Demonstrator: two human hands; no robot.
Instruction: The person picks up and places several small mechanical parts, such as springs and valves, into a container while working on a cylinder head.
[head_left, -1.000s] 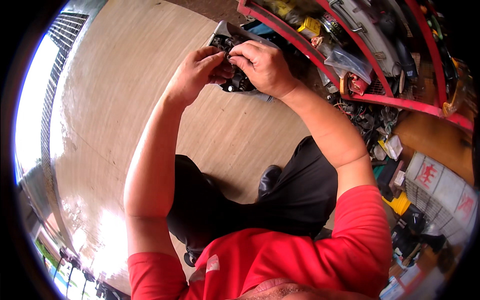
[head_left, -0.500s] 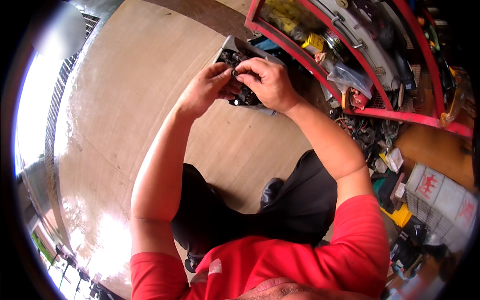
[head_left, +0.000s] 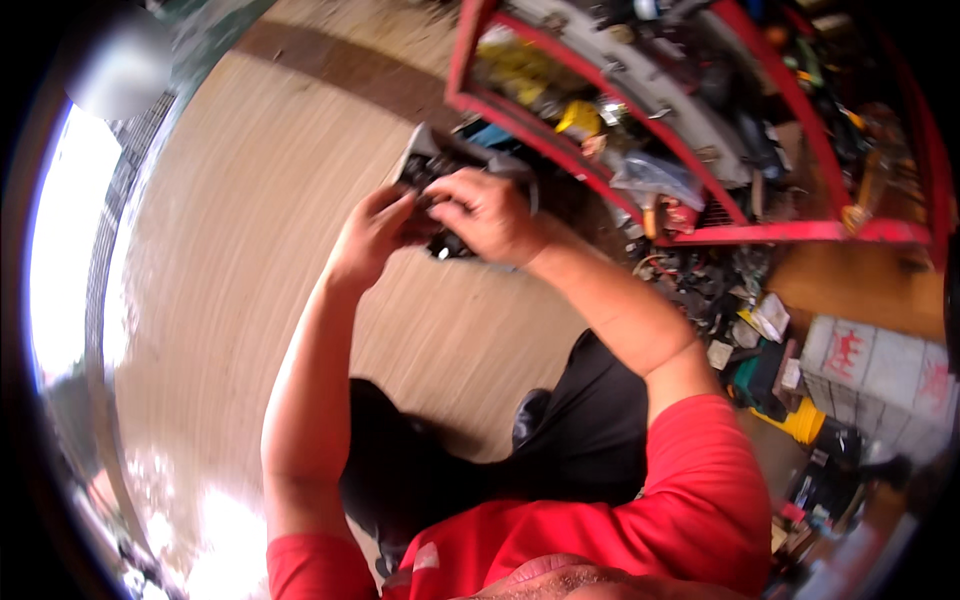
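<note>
I hold a small grey and black device (head_left: 428, 165) up in front of me with both hands. My left hand (head_left: 372, 235) grips its lower left side, fingers curled under it. My right hand (head_left: 490, 215) closes over its top and right side, covering most of it. Only the grey upper corner and a dark lower part of the device show. Both forearms rise from my red shirt at the bottom of the view.
A red metal rack (head_left: 700, 235) crammed with tools and parts stands at the upper right. Loose clutter and a yellow item (head_left: 800, 420) lie on the floor at the right, by a white box (head_left: 880, 375). Tan floor (head_left: 250, 250) spreads left.
The view has swung, so my hands and the device now sit lower and nearer the middle. My grip on the device looks the same.
</note>
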